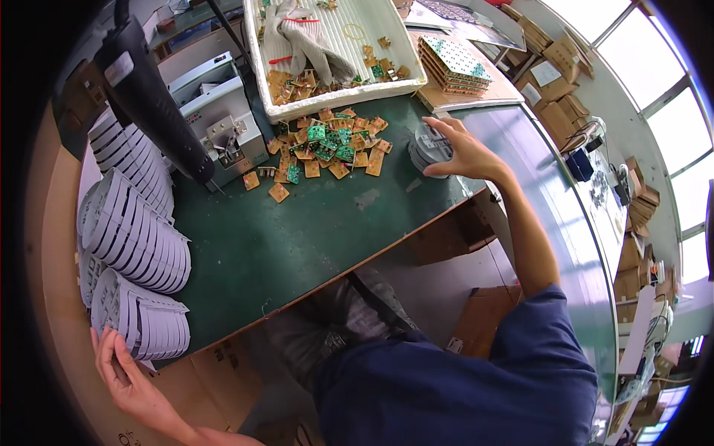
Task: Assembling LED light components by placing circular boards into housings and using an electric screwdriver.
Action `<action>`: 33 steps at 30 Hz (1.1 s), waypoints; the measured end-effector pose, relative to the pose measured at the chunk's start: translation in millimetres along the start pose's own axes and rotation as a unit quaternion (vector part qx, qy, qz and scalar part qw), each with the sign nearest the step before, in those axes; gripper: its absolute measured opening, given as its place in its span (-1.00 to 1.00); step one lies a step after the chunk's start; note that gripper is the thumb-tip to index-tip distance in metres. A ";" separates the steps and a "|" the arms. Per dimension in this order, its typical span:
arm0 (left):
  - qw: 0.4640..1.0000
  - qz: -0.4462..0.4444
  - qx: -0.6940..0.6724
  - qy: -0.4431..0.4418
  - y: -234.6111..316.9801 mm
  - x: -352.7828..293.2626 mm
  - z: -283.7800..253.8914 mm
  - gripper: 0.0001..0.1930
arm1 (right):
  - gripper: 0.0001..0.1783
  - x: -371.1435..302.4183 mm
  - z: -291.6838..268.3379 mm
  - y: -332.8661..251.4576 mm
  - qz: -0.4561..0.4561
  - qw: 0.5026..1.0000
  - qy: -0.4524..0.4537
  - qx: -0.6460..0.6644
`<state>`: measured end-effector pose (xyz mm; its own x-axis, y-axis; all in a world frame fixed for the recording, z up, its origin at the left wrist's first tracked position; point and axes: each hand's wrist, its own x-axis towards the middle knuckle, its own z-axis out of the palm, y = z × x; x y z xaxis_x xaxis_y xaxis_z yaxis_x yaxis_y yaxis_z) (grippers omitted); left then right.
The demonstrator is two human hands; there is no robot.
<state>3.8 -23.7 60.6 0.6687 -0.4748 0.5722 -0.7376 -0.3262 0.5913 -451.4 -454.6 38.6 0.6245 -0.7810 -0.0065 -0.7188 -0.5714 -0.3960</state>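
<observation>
Arching around a small grey stack [421,152] on the green bench [297,238], the right hand [467,152] has thumb and fingers wide apart. The left hand [123,372], loosely bent, touches the nearest pale stack [156,323] at the bench's left. Whether either grips cannot be told.

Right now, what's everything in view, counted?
Round parts: several stacks, white, bench left
Discs: short stack, grey, bench right
Circuit boards: many, tan and green, heaped mid-bench and in tray
Foam tray: one, white, far side
Glove: at least one, whitish, in tray
Power tool: one, black, upper left
Machine: one, pale grey, beside tool
Board panels: one stack, tan and green, beside tray
Workbench: one, green, centre
Boxes: many, brown, right
Windows: several, bright, upper right
Shirt: one, navy, bottom
Left hand: one, bare, at round parts
Right hand: one, bare, at discs
</observation>
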 end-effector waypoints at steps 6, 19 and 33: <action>1.000 0.010 0.011 0.019 3.6 1.4 0.7 -0.75 | 0.23 -1.3 8.0 -4.3 0.020 0.997 0.015 -0.074; 0.988 0.094 0.041 0.115 21.5 -2.8 -15.8 -0.72 | 0.23 -43.0 -47.7 88.5 0.173 0.976 0.117 -0.054; 0.965 0.173 -0.141 -0.138 83.6 -58.9 137.6 -0.88 | -0.35 -30.0 -37.7 -10.5 0.050 0.984 0.173 0.008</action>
<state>-110.3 -135.5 -1.9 0.3074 -0.7284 0.6124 -0.8312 0.1077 0.5454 -474.2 -434.7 77.6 0.4077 -0.8736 0.2658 -0.7642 -0.4858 -0.4243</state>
